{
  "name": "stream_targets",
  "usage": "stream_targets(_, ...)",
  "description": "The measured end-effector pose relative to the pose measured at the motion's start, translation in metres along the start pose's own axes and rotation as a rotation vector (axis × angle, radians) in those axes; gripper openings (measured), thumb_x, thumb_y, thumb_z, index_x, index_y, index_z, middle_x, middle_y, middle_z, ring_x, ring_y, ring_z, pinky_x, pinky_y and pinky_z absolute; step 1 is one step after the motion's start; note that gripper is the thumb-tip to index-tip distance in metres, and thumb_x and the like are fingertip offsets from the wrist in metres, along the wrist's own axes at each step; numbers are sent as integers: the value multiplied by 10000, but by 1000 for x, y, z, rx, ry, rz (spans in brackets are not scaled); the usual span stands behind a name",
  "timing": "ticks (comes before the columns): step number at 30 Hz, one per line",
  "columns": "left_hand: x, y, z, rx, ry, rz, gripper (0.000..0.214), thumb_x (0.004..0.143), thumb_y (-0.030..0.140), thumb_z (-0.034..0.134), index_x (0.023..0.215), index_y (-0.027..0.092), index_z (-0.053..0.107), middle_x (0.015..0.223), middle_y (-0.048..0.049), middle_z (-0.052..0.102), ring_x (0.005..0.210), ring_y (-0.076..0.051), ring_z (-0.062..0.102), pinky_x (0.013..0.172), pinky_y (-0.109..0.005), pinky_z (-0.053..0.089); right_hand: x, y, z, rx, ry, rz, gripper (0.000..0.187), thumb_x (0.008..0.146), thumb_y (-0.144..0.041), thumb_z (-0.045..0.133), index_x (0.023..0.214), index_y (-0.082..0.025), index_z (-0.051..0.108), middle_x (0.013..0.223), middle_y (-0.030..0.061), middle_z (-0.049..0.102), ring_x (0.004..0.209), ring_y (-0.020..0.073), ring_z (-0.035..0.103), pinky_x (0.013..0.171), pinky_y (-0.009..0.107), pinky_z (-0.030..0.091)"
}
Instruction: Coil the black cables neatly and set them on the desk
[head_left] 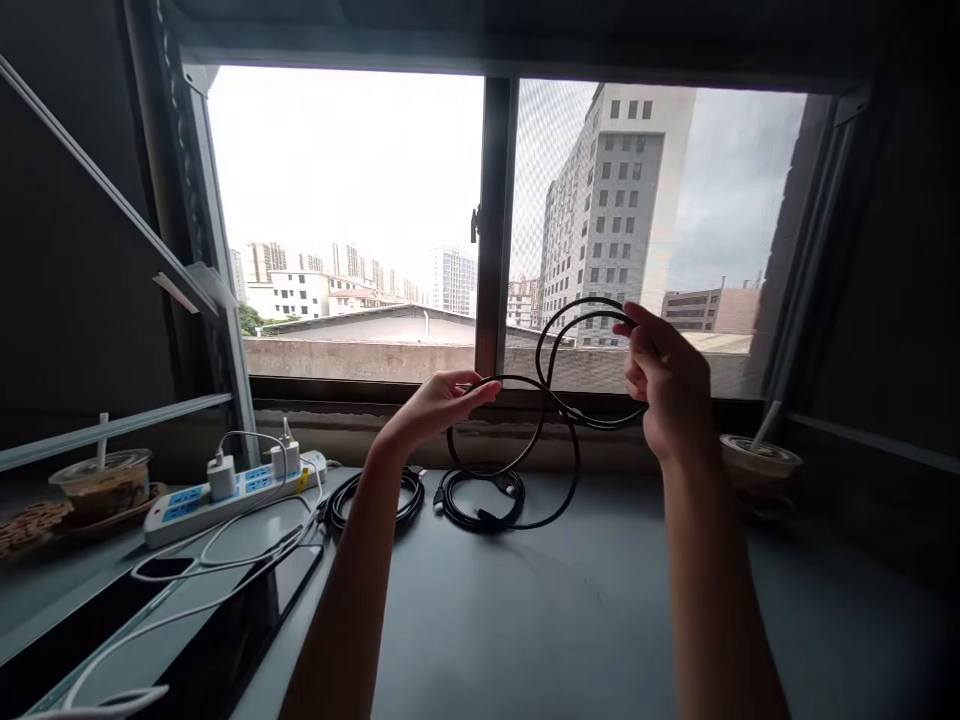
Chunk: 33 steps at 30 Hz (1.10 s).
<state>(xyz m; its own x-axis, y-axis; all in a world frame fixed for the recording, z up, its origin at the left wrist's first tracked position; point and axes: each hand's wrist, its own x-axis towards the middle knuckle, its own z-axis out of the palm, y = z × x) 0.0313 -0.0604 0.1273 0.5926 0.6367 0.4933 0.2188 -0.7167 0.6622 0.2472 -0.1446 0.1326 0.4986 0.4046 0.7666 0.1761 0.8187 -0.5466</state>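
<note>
Left hand (450, 391) pinching a looped black cable (574, 414), right hand (666, 375) gripping its other side, loops raised between them, slack hanging down to a coiled cable (466, 520) on the grey bench (585, 620)

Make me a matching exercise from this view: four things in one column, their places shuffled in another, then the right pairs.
Things
1. Two square white plastic chargers
2. Thin black cable in loose loops
3. Round black cable coil nearest the chargers
4. Tall grey building with many small windows

Places
A. Outside, seen through the right window pane
B. Held up between the left hand and the right hand
C. Plugged into the long white power strip with blue sockets
D. On the grey table, partly behind the left forearm

Pairs: 1-C, 2-B, 3-D, 4-A
</note>
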Motion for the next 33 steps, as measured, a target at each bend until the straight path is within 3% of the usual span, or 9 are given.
stream_targets(6,1,2,10,109,-41,-179,460,691,609,529,786,162,579,410,63,379,369,-79,392,390,-196,259,-4,-6,7,14,1,3,313,726,-301,604,1038,-276,633,915,12,602,422,1,246,339,156,156)
stream_targets(10,3,13,22,-269,-49,-218,340,805,489,462,674,175,466,380,101,262,284,-43,301,344,-172,253,-10,-18,13,50,-79,78,332,739,-302,588,1070,-326,611,1021,8,562,460,3,296,334,135,152)
stream_targets(13,3,27,27,-650,-69,-103,275,845,365,447,642,186,400,392,110,217,269,-22,200,299,-154,155,-9,-18,14,65,-28,86,330,744,-253,572,1061,-332,611,1026,-2,529,473,-1,306,329,119,159)
stream_targets(16,1,37,24,-1000,109,85,293,874,270,360,591,193,352,350,104,182,237,-33,172,277,-172,107,-2,1,5,82,115,165,340,734,-139,511,1021,-283,623,948,-3,508,453,-10,293,317,104,172)
stream_targets(18,-1,39,18,-1141,243,193,337,880,242,310,547,196,295,325,93,171,218,-44,176,271,-187,115,4,20,-6,98,206,325,352,703,-59,468,967,-227,630,846,-8,481,430,-18,285,308,91,171)
stream_targets(21,-5,32,4,-1209,416,298,374,887,245,297,518,196,265,312,83,178,219,-50,173,279,-193,146,13,48,-27,130,263,531,369,649,3,448,908,-193,623,754,-22,460,399,-22,277,291,85,153)
stream_targets(25,-8,11,-17,-1300,615,470,412,900,204,269,490,195,231,324,77,167,261,-46,100,321,-173,214,17,69,-49,151,280,587,322,630,13,451,848,-165,609,697,-20,464,375,-27,259,289,80,139)
stream_targets(29,-11,-7,-30,-1313,665,559,429,899,185,274,500,162,117,355,65,159,303,-39,72,356,-164,212,19,73,-60,185,281,593,294,627,5,464,830,-160,597,662,-29,447,376,-25,240,299,77,141)
stream_targets(33,-15,-17,-32,-1206,699,623,419,930,263,279,531,156,213,378,88,104,325,-26,9,365,-159,182,21,69,-63,205,334,515,309,635,-36,489,883,-190,589,674,-43,442,389,-13,233,314,96,150)
